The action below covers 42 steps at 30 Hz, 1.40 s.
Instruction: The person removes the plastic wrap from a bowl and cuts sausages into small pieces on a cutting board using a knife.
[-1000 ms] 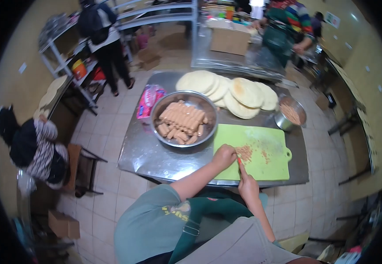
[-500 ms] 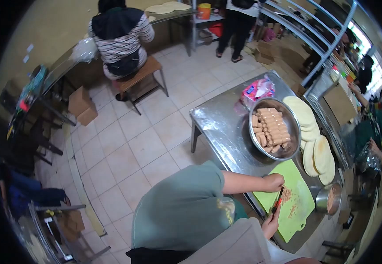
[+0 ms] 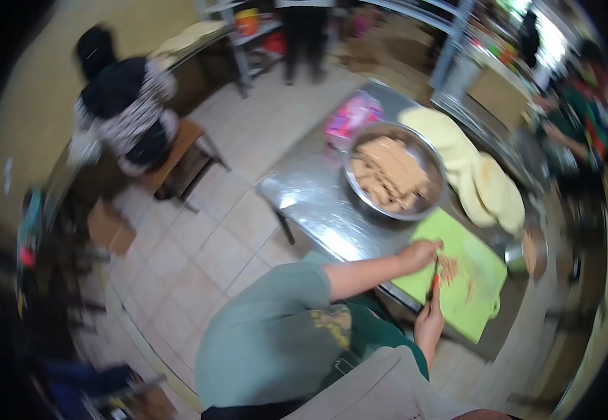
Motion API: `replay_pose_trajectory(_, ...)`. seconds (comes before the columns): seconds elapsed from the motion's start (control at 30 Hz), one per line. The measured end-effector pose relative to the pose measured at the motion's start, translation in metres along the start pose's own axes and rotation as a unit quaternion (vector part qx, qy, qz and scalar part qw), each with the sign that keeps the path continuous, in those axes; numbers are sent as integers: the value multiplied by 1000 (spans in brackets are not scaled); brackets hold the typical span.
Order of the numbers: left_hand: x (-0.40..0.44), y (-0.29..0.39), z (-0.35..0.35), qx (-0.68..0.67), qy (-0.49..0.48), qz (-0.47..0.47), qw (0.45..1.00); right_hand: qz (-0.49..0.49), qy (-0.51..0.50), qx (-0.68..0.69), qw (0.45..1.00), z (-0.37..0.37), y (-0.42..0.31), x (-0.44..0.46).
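On the green cutting board (image 3: 482,260), my right hand (image 3: 428,323) grips a knife (image 3: 433,283) with an orange-and-black handle. My left hand (image 3: 419,256) is closed at the board's left edge, close to the blade; whatever lies under its fingers is hidden. Small chopped pinkish pieces (image 3: 448,270) lie just right of the knife. Behind the board, a steel bowl (image 3: 438,198) holds many sausages (image 3: 391,171). Round flatbreads (image 3: 496,185) overlap along the table's far side. A metal pot (image 3: 516,257) with chopped pieces stands right of the board.
The steel table (image 3: 311,203) also carries a pink plastic package (image 3: 353,115). A seated person (image 3: 122,101) is at the left on a wooden stool (image 3: 181,150). Another person stands by the shelves, and a person (image 3: 584,126) works at the upper right near a cardboard box (image 3: 498,94).
The view swung left, then partly back right, so the table shifts and tilts in the frame. Both hands remain at the board with the knife in my right hand.
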<state>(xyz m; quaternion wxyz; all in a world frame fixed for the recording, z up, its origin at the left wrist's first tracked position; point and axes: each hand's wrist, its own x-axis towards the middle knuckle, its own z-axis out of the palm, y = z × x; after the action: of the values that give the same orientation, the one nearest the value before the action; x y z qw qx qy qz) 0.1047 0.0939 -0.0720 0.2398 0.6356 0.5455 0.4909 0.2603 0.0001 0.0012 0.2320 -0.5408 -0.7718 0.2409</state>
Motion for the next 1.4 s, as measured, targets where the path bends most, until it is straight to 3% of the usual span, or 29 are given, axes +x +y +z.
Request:
replay_pose_trajectory(0.07,-2,-2,4,8,39,4,999,11,21,-14,1000,7,8,-10)
replay_pose_trajectory(0.17,2,7,-8,25,-1,-59,998,62,2,-21,998,-2,-1,-22)
replay_pose_trajectory(0.27,1,12,-13,6,-7,-34,999,88,10,-36,995,-4,4,-30)
replay_pose_trajectory(0.37,1,13,-15,9,-14,-22,1000,10,66,18,998,-2,7,-25)
replay_pose_trajectory(0.77,1,14,-16,38,-27,-30,998,46,15,-97,994,10,0,-11)
replay_pose_trajectory(1.07,1,11,-16,49,-23,-13,998,15,61,-10,998,-2,-1,-25)
replay_pose_trajectory(1.4,3,16,-17,62,-12,-33,997,28,30,-33,999,-8,0,-20)
